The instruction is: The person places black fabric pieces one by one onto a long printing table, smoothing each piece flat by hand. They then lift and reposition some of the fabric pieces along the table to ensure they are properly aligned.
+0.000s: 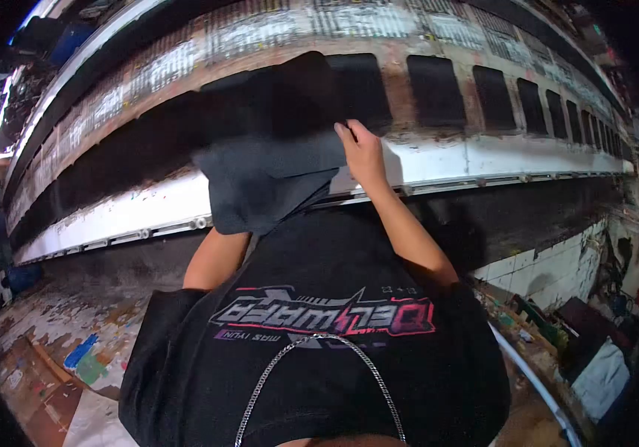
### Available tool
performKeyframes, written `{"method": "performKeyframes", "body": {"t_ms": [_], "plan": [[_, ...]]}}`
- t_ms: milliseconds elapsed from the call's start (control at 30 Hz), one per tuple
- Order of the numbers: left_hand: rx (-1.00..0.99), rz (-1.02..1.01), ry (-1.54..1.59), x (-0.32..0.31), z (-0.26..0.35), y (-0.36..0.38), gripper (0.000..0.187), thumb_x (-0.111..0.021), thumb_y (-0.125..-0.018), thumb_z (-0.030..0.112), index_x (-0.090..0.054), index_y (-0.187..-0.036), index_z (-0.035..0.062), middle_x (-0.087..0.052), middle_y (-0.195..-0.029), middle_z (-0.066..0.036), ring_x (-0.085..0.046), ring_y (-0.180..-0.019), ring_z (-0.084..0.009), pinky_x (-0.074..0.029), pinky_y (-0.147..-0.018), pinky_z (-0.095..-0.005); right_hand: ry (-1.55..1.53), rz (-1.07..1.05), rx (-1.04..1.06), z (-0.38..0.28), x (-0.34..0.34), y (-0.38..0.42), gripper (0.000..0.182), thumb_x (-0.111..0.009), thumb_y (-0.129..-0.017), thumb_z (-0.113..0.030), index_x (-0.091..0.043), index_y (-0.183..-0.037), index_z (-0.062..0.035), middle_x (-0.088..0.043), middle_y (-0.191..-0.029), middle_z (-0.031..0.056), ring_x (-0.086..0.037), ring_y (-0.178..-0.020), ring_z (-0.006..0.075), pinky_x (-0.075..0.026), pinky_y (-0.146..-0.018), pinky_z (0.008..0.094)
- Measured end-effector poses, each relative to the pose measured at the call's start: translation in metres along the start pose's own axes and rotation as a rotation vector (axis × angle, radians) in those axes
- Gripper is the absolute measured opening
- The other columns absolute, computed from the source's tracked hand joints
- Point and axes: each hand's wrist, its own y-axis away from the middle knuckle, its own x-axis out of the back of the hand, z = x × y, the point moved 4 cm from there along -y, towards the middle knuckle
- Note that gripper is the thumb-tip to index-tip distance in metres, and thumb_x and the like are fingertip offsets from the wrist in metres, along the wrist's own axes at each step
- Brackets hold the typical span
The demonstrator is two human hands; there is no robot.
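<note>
Dark fabric pieces [264, 186] lie in a loose, overlapping stack in front of my chest, over the white edge of a long table. My left forearm runs up beneath this stack; the hand itself is hidden under it. With fingers and thumb pinched together, my right hand [364, 153] grips the upper right edge of a black fabric piece [297, 97]. That piece is partly over the table surface. To its right, flat black panels [436, 91] lie in a spaced row along the table.
The long table [468, 158] has a white near edge with a metal rail [483, 182] below it. Farther back runs a strip with worn white patches [260, 33]. Scraps [85, 357] litter the floor at left. A pale pipe [532, 380] and a white cloth [601, 380] are at lower right.
</note>
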Motion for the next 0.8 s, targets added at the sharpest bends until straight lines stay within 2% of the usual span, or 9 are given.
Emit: {"method": "performKeyframes", "body": {"t_ms": [133,200,267,400,467,533,567,633,800], "plan": [[0.011,-0.026,0.094,-0.041,-0.051,-0.032,0.06,-0.042,-0.111,0.035,-0.03,-0.157,-0.001,-0.042,-0.155,-0.02,-0.042,-0.145,-0.0314,-0.033,-0.125,-0.0425,-0.075,0.029,0.155,0.06,0.056,-0.048,0.027,-0.068,-0.1,-0.025,-0.065,-0.1,0.0019,-0.066,-0.083,0.0231,-0.062,-0.074,0.043,-0.048,-0.068,0.043],[0.009,-0.031,0.108,-0.063,-0.075,-0.047,0.06,-0.042,-0.111,0.035,-0.03,-0.157,-0.001,-0.043,-0.155,-0.02,-0.042,-0.145,-0.0315,-0.033,-0.125,-0.0425,0.064,0.298,0.383,0.095,0.096,-0.078,0.03,-0.067,-0.1,-0.028,-0.066,-0.101,0.0019,-0.065,-0.083,0.0223,-0.06,-0.075,0.0423,-0.048,-0.071,0.0427],[0.005,-0.018,0.111,-0.08,-0.095,-0.057,0.06,-0.042,-0.111,0.035,-0.03,-0.157,-0.0009,-0.043,-0.154,-0.02,-0.042,-0.145,-0.0316,-0.033,-0.125,-0.0424,-0.068,0.102,-0.057,0.142,0.14,-0.115,0.034,-0.066,-0.101,-0.032,-0.066,-0.101,0.0021,-0.063,-0.084,0.0216,-0.057,-0.077,0.0429,-0.048,-0.075,0.0438],[-0.048,0.025,0.09,-0.095,-0.116,-0.059,0.059,-0.042,-0.111,0.035,-0.03,-0.157,-0.0009,-0.044,-0.154,-0.021,-0.043,-0.145,-0.0316,-0.033,-0.125,-0.0423,0.05,0.119,0.022,0.212,0.204,-0.176,0.039,-0.062,-0.102,-0.036,-0.066,-0.101,0.0031,-0.067,-0.09,0.0243,-0.063,-0.085,0.043,-0.048,-0.077,0.0453],[-0.005,0.009,0.359,-0.092,-0.123,-0.057,0.058,-0.041,-0.111,0.032,-0.027,-0.158,-0.0006,-0.043,-0.154,-0.021,-0.043,-0.144,-0.0325,-0.033,-0.125,-0.0415,0.127,0.098,0.019,0.234,0.21,-0.185,0.04,-0.061,-0.102,-0.036,-0.066,-0.102,0.0035,-0.069,-0.093,0.0247,-0.066,-0.088,0.0431,-0.048,-0.078,0.046],[-0.031,0.046,0.341,-0.091,-0.126,-0.053,0.058,-0.041,-0.111,0.032,-0.027,-0.158,-0.0005,-0.042,-0.154,-0.021,-0.043,-0.144,-0.0326,-0.032,-0.125,-0.0415,0.16,0.06,-0.032,0.254,0.207,-0.19,0.043,-0.061,-0.102,-0.038,-0.067,-0.112,0.0029,-0.072,-0.107,0.024,-0.068,-0.102,0.0417,-0.05,-0.085,0.047],[-0.041,0.066,0.332,-0.091,-0.126,-0.05,0.058,-0.041,-0.111,0.032,-0.027,-0.158,-0.0004,-0.042,-0.154,-0.021,-0.043,-0.144,-0.0326,-0.032,-0.125,-0.0416,0.153,0.053,-0.032,0.261,0.202,-0.191,0.043,-0.061,-0.102,-0.038,-0.067,-0.112,0.0029,-0.072,-0.107,0.024,-0.068,-0.102,0.0417,-0.05,-0.085,0.047],[-0.063,0.098,0.32,-0.094,-0.126,-0.043,0.058,-0.041,-0.111,0.032,-0.026,-0.158,-0.0003,-0.042,-0.155,-0.021,-0.043,-0.144,-0.0326,-0.032,-0.125,-0.0417,0.247,0.198,-0.025,0.263,0.201,-0.188,0.045,-0.06,-0.102,-0.039,-0.065,-0.123,0.0005,-0.071,-0.118,0.0206,-0.066,-0.112,0.0418,-0.05,-0.093,0.0483],[-0.074,0.154,0.316,-0.092,-0.128,-0.031,0.058,-0.04,-0.111,0.032,-0.026,-0.158,0.0,-0.041,-0.156,-0.021,-0.042,-0.145,-0.0327,-0.031,-0.125,-0.0419,0.194,0.173,-0.126,0.259,0.199,-0.179,0.044,-0.059,-0.103,-0.037,-0.064,-0.128,-0.0017,-0.07,-0.122,0.0189,-0.065,-0.114,0.0401,-0.05,-0.095,0.0478]]}}
